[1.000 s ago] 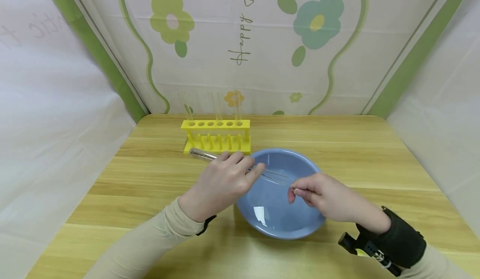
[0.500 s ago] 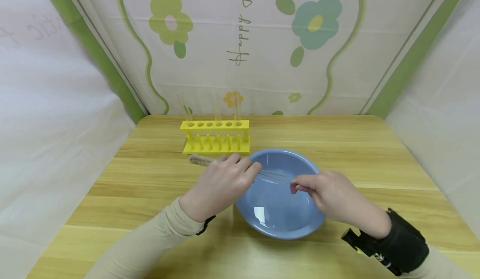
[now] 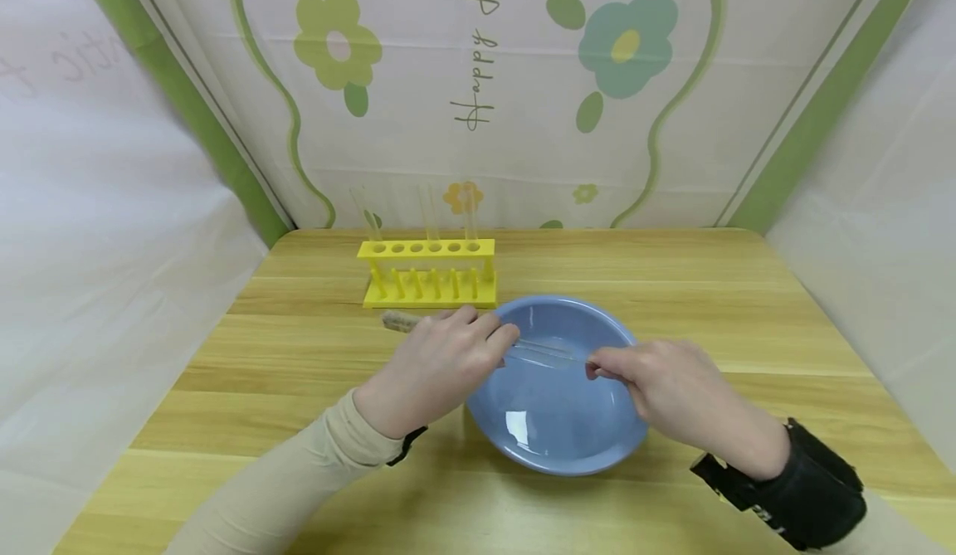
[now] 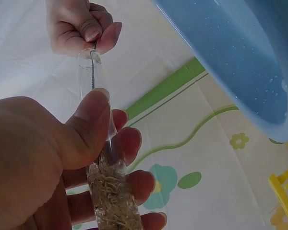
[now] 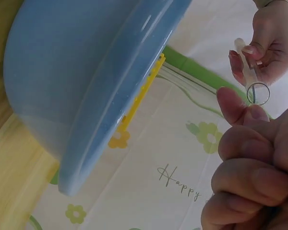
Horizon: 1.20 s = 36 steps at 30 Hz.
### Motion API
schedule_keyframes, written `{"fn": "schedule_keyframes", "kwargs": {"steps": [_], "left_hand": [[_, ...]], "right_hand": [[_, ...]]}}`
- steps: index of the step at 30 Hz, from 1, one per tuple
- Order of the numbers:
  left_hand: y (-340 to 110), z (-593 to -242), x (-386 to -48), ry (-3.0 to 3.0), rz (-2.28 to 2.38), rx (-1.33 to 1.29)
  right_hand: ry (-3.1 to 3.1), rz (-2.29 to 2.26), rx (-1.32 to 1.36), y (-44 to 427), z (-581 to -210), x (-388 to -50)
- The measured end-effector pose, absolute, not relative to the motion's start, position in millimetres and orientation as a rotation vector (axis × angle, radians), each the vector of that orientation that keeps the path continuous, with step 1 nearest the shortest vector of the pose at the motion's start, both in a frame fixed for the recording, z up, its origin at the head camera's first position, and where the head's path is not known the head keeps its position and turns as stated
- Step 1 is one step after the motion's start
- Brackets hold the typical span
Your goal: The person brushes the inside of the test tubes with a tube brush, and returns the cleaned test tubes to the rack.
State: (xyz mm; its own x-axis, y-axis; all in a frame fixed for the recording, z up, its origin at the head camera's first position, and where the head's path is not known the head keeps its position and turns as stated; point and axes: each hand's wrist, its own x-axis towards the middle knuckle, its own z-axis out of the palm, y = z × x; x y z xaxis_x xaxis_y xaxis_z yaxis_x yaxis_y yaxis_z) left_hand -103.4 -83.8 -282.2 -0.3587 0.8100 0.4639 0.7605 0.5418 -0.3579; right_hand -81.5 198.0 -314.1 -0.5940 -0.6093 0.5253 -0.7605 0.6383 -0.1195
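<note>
My left hand (image 3: 441, 360) grips a clear glass test tube (image 4: 98, 76) above a blue basin (image 3: 553, 299). The tube lies nearly level, its open mouth facing my right hand (image 3: 668, 393). Inside its closed end sit the pale bristles (image 4: 113, 196) of a test tube brush, pressed against the glass. The brush's twisted wire handle (image 4: 92, 69) runs out through the mouth. Thumb and fingers of my right hand pinch that wire just outside the mouth. In the right wrist view, the tube's round rim (image 5: 258, 94) shows beyond my right fingers.
Behind the basin, to the left, a yellow test tube rack (image 3: 426, 249) holds 3 upright clear tubes. Water drops cling to the basin's inner wall (image 4: 259, 72). A flowered white curtain (image 3: 478, 148) stands behind the wooden table (image 3: 672, 273).
My right hand has shifted slightly right with the brush handle, its wrist turning. The tube's closed end has dipped a little toward me. My left hand keeps its grip, nearly in place.
</note>
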Motion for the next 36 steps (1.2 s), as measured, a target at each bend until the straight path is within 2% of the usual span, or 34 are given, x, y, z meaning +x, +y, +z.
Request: {"fn": "schedule_keyframes", "kwargs": {"steps": [36], "left_hand": [[-105.3, -280.6, -111.1, -2.307, 0.028, -1.28]], "right_hand": [[-2.23, 0.254, 1.049, 244.7, -324.6, -83.6]]}}
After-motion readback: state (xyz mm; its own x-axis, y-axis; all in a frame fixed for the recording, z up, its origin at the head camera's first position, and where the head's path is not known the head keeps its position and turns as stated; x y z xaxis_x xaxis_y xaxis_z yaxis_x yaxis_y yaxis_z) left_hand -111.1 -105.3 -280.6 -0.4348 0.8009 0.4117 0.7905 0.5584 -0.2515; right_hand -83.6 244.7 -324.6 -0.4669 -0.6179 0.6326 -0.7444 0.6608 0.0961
